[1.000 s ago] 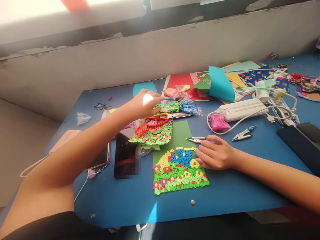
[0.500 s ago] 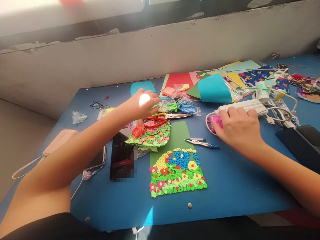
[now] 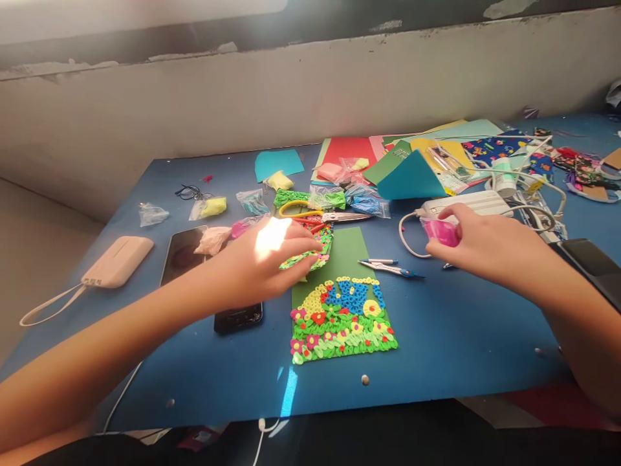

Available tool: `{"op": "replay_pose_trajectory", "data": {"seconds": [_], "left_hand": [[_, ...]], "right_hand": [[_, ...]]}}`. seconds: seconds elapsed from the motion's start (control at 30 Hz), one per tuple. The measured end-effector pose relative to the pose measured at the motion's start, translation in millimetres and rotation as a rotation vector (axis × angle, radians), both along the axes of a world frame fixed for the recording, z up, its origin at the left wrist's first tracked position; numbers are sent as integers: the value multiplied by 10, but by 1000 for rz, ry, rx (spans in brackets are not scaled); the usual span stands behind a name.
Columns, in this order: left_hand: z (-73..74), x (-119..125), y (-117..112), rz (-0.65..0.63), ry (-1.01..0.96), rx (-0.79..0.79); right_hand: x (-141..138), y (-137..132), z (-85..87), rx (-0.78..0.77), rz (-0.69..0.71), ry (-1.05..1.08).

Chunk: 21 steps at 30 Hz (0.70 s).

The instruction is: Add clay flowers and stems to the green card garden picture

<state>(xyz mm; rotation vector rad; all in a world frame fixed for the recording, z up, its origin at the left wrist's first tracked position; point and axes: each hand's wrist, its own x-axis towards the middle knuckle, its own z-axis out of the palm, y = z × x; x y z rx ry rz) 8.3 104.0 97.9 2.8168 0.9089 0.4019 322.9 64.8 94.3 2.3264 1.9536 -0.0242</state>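
Note:
My left hand rests on a foam piece covered in small coloured flowers, its fingers closed on the piece's edge. My right hand pinches a small pink bag just above the blue table, in front of a white power bank. Between the hands lies a green card with a colourful foam picture. Two tweezers with blue tips lie beside the card. Scissors with yellow and red handles lie behind the flower piece.
Several small bags of coloured bits and sheets of coloured paper lie at the back. Two phones and a beige power bank lie at the left. Cables and patterned scraps crowd the back right. A dark tablet sits at the right edge.
My left hand has drawn back from the bags onto the flower-covered foam piece. My right hand left the tweezers, reached to the pink bag and picked it up.

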Motion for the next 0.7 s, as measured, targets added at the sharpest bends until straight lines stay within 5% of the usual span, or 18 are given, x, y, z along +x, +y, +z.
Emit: {"op": "replay_pose_trajectory", "data": {"seconds": [0.1,0.2,0.3,0.4,0.53,0.6,0.7], "left_hand": [[18,-23,-318,15,-114,-494],[-15,74,-579,91,-153,-913],[-60,233,-762,29,-368,-1090],[-84,296,-845,-51,-449,-951],[-156,186,-810,51,-323,-462],[-220,122,-767,163,-354,-57],[-289,69,-717,203,-300,412]], "right_hand": [[-21,-220,69,146,168,254],[-250,-456,34,351,682,551],[-570,-590,-10,624,1147,389],[-794,-628,22,805,1367,174],[-941,-667,103,830,1267,328],[-1027,-676,120,690,1109,525],[-1196,-631,119,256,845,851]]}}
